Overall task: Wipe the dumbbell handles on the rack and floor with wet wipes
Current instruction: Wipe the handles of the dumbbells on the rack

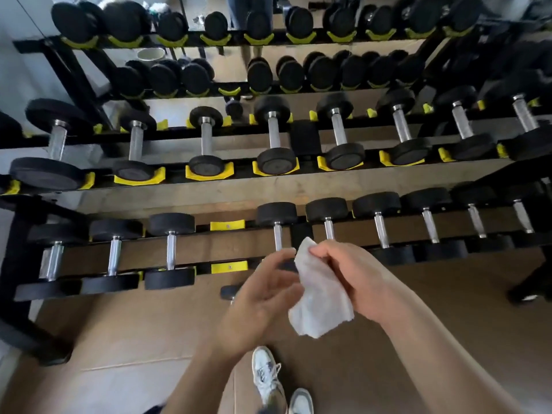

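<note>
A two-tier black rack (18, 234) with yellow cradles carries several black dumbbells with chrome handles. My right hand (346, 273) pinches a crumpled white wet wipe (319, 303) just in front of the lower tier. The wipe hangs down between both hands. My left hand (263, 291) hovers beside it with relaxed fingers, fingertips close to the wipe's edge. Directly behind the hands is a lower-tier dumbbell handle (277, 236). A small dumbbell (230, 291) lies on the floor under the rack, partly hidden by my left hand.
One yellow cradle pair (227, 226) on the lower tier holds no dumbbell. A mirror behind the rack reflects more dumbbells (260, 76). My white sneakers (265, 380) stand on the brown floor. A dark shoe (525, 294) shows at the right edge.
</note>
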{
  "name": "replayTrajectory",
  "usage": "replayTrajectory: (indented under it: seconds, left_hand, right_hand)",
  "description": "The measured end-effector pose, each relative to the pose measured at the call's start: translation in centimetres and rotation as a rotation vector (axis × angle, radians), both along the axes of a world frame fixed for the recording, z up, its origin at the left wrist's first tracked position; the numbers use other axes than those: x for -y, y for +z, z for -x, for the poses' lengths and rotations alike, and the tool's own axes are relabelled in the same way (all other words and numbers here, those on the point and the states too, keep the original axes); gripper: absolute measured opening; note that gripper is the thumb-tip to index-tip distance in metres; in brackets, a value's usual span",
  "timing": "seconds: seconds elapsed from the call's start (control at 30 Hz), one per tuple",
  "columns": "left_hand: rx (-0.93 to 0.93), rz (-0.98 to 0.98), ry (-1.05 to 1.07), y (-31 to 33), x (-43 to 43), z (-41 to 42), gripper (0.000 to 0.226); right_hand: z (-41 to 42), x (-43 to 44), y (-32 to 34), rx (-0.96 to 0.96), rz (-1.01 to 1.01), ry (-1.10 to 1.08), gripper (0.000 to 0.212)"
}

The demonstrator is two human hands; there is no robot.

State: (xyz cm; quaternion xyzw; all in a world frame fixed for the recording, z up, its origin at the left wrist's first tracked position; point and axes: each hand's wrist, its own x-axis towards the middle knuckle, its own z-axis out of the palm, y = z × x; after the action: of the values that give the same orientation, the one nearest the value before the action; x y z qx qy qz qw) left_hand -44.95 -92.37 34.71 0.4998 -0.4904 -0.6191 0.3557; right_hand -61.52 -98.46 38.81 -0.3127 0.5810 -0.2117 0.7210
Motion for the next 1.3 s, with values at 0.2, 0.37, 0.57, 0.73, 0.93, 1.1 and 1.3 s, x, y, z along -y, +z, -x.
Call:
replayTrajectory:
  seconds: [0.2,0.37,0.57,0.73,0.93,1.1,1.3]
  left_hand:
    - [-0.136,-0.172,0.074,-1.9,5.0,-1.2,0.022]
    - [-0.209,-0.209,0.195,-4.6,7.8,-1.3,0.013]
    - [-0.146,-0.190,0.373,-11.7,11.8,0.6,0.023]
    - [-0.179,-0.213,0.577,-24.0,15.9,1.6,0.012]
    - [-0.106,-0.026,0.349,-38.3,19.5,0.9,0.021]
    - [0.451,0.300,0.272,-45.6,22.7,0.8,0.029]
    - [0.676,0.604,0.333,-49.9,26.5,-0.3,0.019]
  right_hand:
    - [-0.7,6.0,-3.2,-0.031,0.047,0.024,0.013]
    - [0.1,8.8,-8.0,0.223,0.123,-0.141,0.017]
    - [1.8,10.7,-16.1,-0.277,0.449,0.626,0.015]
    - [4.3,15.6,-27.5,-0.068,0.340,0.463,0.030]
    - [2.6,19.4,-41.4,0.600,-0.001,-0.117,0.027]
    - [-1.1,21.2,-49.8,0.135,0.271,-0.273,0.013]
    - [-2.3,22.9,-52.4,-0.111,0.646,0.340,0.032]
